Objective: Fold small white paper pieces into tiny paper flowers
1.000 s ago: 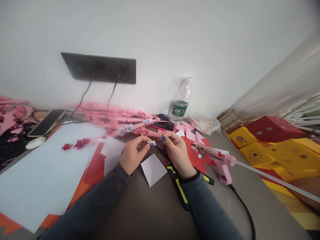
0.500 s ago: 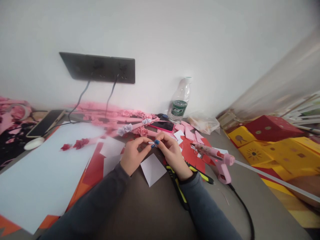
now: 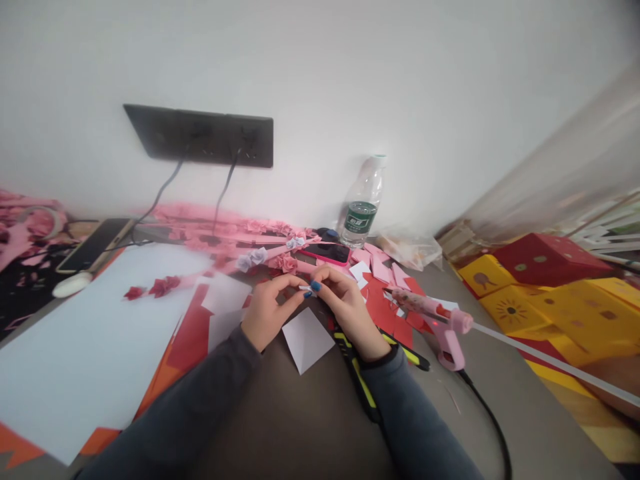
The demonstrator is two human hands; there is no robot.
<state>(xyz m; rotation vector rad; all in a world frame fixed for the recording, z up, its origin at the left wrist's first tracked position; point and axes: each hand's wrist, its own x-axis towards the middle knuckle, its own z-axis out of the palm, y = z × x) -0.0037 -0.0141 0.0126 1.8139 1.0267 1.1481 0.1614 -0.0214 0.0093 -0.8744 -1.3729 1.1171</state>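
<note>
Between the fingertips of both hands is a small piece of white paper [image 3: 305, 288], mostly covered by the fingers. My left hand [image 3: 270, 309] pinches it from the left, and my right hand [image 3: 346, 310] pinches it from the right, thumb against fingers. Below them on the table lies a white paper square [image 3: 306, 340]. Black-and-yellow cutting tools [image 3: 356, 373] lie under and beside my right wrist. To the right a pink glue gun [image 3: 435, 313] rests with a long clear glue stick [image 3: 545, 357] in its back.
Large white sheets [image 3: 85, 340] lie over red and orange paper at left. Paper-flower stems [image 3: 250, 257] stretch along the back, near a phone [image 3: 327, 253] and a water bottle [image 3: 361, 210]. Red and pink scraps [image 3: 383, 300] lie right of centre. Yellow boxes [image 3: 575, 307] stand at far right.
Both hands keep their pinch on the small white paper, with barely any finger movement. The whole view has shifted very slightly.
</note>
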